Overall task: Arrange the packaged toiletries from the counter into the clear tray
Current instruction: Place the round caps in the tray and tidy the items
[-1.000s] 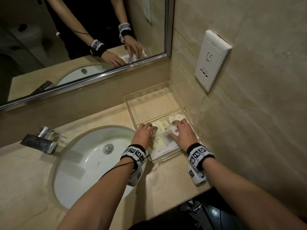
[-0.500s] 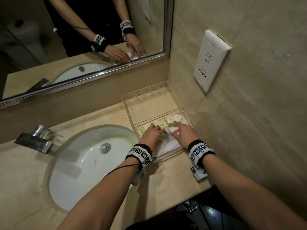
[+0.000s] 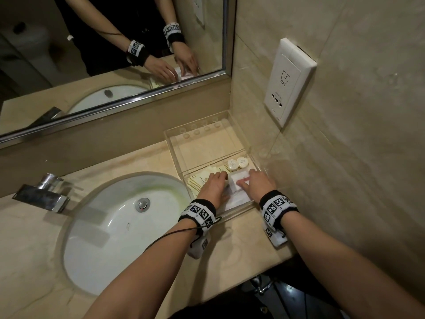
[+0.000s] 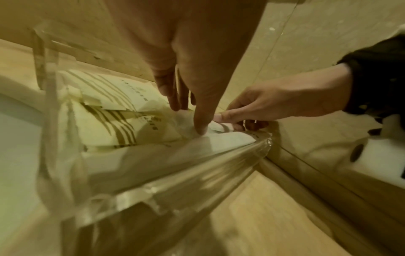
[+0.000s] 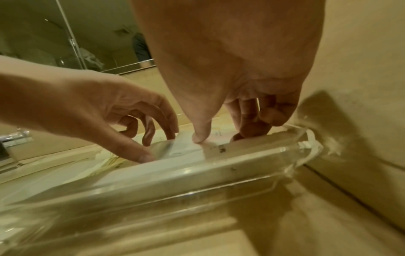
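Both hands down in the near compartment of the clear tray: left hand loosely curled, thumb and fingertips pressing on the flat packets, gripping nothing; right hand pinching the small white sachet between thumb and fingers. Probably light, thin and limp, with slick wrapping. Best pinched at an edge or slid flat under fingertips.

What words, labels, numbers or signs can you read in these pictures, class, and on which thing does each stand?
Wall socket plate: a line drawing of a face, no words.
Cream packets: rows of small print, too blurred to read.
Round white caps: tiny marks, unreadable.
Wristbands: black-and-white square code patterns, no letters.
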{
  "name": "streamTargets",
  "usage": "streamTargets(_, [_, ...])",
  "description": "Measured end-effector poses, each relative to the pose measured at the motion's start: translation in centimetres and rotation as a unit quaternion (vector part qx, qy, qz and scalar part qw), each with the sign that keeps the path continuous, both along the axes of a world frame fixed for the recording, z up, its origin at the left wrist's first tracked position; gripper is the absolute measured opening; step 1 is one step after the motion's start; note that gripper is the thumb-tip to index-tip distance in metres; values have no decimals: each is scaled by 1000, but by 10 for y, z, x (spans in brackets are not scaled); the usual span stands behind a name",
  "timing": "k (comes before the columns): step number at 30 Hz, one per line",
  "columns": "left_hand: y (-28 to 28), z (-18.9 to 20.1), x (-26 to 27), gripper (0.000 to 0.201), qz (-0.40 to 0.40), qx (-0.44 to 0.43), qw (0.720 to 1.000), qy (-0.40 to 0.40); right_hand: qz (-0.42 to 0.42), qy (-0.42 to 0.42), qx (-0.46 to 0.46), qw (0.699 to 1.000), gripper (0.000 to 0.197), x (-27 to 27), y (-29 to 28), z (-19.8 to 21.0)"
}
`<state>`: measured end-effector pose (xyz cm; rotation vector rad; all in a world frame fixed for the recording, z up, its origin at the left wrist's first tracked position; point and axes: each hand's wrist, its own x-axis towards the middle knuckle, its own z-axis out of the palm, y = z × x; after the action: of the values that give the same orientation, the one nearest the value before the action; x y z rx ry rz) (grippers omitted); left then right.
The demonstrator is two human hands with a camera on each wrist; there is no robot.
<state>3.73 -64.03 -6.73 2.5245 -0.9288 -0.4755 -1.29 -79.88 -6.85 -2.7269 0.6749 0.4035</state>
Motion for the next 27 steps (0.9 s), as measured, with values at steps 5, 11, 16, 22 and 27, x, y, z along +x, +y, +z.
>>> streamTargets(5, [2, 3, -1, 29, 7, -9, 1000, 23, 4, 22, -19, 1000, 55, -1, -1, 3])
streamTargets(11, [32, 11, 15, 49, 30, -9, 998, -56, -38, -35, 29, 998, 53, 0, 1, 15])
streamTargets(16, [53, 7, 24, 57, 35, 78, 990, -114, -8, -80, 26, 996, 48, 3, 12, 17])
streamTargets(22, [56, 7, 30, 48, 1, 59, 992, -113, 19, -108, 14, 994, 44, 1, 18, 15])
streamTargets(27, [57, -2, 30, 51, -15, 72, 991, -114, 17, -124, 32, 992, 40, -2, 15, 17])
